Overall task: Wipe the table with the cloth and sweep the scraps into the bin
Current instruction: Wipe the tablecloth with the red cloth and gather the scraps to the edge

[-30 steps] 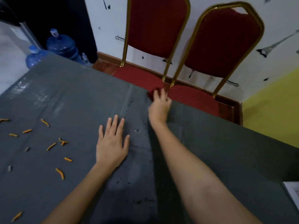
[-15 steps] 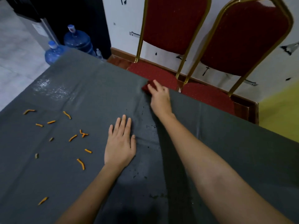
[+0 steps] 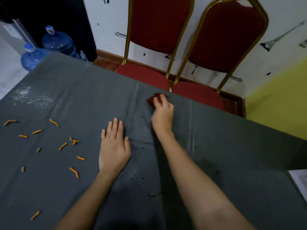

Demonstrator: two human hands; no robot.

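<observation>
A dark grey covered table (image 3: 232, 155) fills most of the view. My right hand (image 3: 162, 112) is curled over a small red cloth (image 3: 153, 98) near the far edge, and only the cloth's top left part shows. My left hand (image 3: 114, 145) lies flat on the table with fingers spread, palm down, holding nothing. Several orange scraps (image 3: 63, 146) are scattered on the left part of the table. Small water drops and dark specks lie between my hands. No bin is in view.
Two red chairs (image 3: 159, 30) with gold frames stand against the wall just beyond the far edge. Two blue water jugs (image 3: 57, 42) sit on the floor at the far left. A white sheet of paper (image 3: 299, 181) lies at the table's right edge.
My right hand has pulled the red cloth back from the far edge toward me and curled tighter on it. My left hand has stayed flat in place.
</observation>
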